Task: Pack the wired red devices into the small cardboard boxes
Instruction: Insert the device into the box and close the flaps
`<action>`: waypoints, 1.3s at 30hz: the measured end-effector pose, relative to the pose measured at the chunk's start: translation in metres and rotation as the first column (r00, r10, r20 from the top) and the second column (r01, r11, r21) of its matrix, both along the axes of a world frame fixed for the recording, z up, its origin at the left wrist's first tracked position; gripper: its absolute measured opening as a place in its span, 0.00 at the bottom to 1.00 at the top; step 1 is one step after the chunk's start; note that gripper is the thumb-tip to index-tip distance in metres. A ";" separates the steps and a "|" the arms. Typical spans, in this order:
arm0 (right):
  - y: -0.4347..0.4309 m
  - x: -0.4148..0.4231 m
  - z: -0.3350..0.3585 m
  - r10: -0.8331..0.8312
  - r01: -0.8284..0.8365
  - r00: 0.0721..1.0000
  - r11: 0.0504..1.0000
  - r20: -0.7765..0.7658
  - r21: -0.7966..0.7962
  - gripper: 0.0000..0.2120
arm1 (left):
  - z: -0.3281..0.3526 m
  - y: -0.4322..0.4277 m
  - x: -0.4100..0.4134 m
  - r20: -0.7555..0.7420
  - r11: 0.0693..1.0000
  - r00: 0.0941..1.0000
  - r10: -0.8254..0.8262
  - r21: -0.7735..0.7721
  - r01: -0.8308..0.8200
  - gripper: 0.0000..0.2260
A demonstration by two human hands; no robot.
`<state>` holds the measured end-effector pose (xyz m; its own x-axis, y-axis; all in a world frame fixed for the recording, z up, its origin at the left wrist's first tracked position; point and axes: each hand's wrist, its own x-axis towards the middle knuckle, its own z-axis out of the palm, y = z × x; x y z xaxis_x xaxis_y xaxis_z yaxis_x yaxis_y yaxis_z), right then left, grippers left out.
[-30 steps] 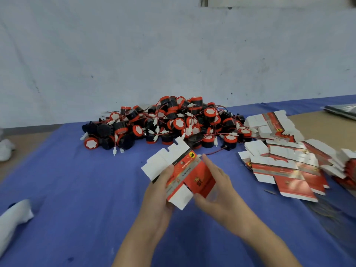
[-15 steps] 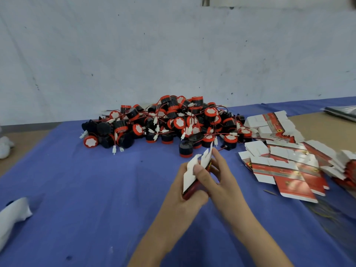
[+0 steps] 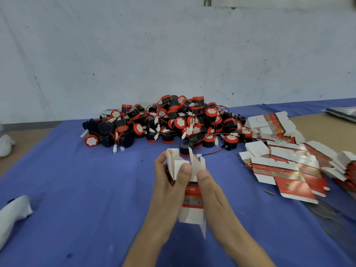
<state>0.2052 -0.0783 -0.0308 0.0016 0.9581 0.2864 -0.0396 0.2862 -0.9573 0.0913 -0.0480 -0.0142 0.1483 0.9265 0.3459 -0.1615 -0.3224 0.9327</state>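
Note:
A small red and white cardboard box (image 3: 191, 201) stands upright between both hands above the blue cloth, its white top flaps spread open. My left hand (image 3: 169, 182) grips its left side, thumb pressing a flap. My right hand (image 3: 210, 189) grips the right side, thumb on another flap. Behind lies a large pile of red and black wired devices (image 3: 169, 122) with white connectors. One device (image 3: 185, 149) sits just beyond the box.
Flat unfolded boxes (image 3: 285, 168) are heaped on the right of the blue cloth (image 3: 77, 189). A white cloth bundle (image 3: 13, 214) lies at the left edge, another white object (image 3: 4, 144) farther back. A grey wall rises behind the pile.
The flat box blank has been opened into an upright tube. Both hands have shifted so that the thumbs press on its top flaps, and the box has come closer to me.

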 end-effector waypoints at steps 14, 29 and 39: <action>0.004 -0.005 -0.005 -0.324 0.247 0.915 0.920 0.239 0.304 0.28 | 0.001 -0.007 0.004 0.018 0.995 0.995 -0.102 0.000 0.102 0.31; 0.005 -0.003 0.001 -0.384 0.323 0.903 0.902 0.194 0.287 0.26 | -0.004 -0.010 0.006 -0.017 0.989 0.989 -0.146 -0.006 0.146 0.32; 0.004 -0.001 0.005 -0.339 0.284 0.930 0.909 0.143 0.305 0.25 | -0.002 -0.007 0.005 -0.018 0.992 0.992 -0.125 0.001 0.125 0.25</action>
<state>0.2039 -0.0747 -0.0259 0.2067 0.8005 0.5625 0.2678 0.5066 -0.8195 0.0964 -0.0548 -0.0158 0.2693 0.8994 0.3442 -0.1836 -0.3030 0.9352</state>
